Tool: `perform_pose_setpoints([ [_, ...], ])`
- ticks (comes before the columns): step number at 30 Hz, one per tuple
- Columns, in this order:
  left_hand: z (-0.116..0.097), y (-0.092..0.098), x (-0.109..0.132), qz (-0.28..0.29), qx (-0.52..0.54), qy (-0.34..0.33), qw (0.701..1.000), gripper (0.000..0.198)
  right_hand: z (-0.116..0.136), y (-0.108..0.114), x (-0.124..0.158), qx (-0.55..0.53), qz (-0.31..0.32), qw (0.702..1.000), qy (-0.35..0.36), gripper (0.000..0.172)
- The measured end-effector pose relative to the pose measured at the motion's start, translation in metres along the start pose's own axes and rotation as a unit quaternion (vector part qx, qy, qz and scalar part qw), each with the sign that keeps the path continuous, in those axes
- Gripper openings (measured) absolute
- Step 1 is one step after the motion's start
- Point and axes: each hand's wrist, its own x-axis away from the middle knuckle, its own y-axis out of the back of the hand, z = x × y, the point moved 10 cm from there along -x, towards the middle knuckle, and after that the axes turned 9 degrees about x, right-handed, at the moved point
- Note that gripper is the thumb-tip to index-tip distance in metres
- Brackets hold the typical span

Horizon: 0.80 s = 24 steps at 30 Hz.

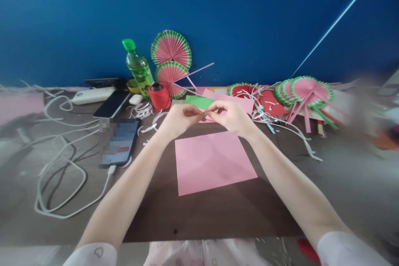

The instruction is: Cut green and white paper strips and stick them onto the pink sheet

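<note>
Two bare hands meet above the table (215, 220), fingertips nearly touching. The left hand (185, 119) and the right hand (229, 115) each pinch, thumb against fingers, at one small green piece (204, 114) held between them; its exact shape is too small to tell. Just below the hands, on the near side, one pink sheet (215, 162) lies flat. Beyond the fingers lie one green sheet (199, 101) and at least one further sheet of pink paper (245, 104), partly covered.

Two round pleated fans (171, 45), pink with green edges, stand one above the other by the blue wall (199, 8). To the right are one red pleated fan (241, 88) and a group of pink-and-green fans (311, 91), at least two, overlapping too closely for a sure count. White paper strips (299, 132) lie tangled near them, too many to count.

On the left stand one green-capped bottle (139, 66) and, just beside it, one red spool (159, 97). Near these are one small white case (136, 99), one white power bank (93, 95) and two phones (124, 145), the nearer with one white cable (85, 174) at its lower end.
</note>
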Motion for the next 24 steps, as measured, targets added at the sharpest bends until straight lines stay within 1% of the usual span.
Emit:
perform_pose_setpoints([
  [5,0.001,0.003,0.001,-0.001,-0.003,0.018,1.000,0.012,0.002,0.005,-0.002,0.013,-0.008,1.000,0.014,0.015],
  [11,0.000,0.001,0.002,0.003,-0.005,0.015,1.000,0.013,0.005,-0.003,0.001,0.019,0.017,0.999,0.024,0.015],
  [18,-0.001,-0.001,0.002,0.004,0.004,0.015,1.000,0.013,0.006,-0.002,0.002,0.050,-0.003,0.998,0.049,0.016],
  [21,-0.001,-0.002,0.002,0.014,0.007,0.012,1.000,0.012,0.008,0.000,0.001,0.068,-0.013,0.996,0.061,0.015],
  [24,-0.001,-0.003,0.003,0.025,-0.001,0.018,1.000,0.013,0.007,0.011,0.000,0.091,-0.053,0.993,0.056,0.014],
])
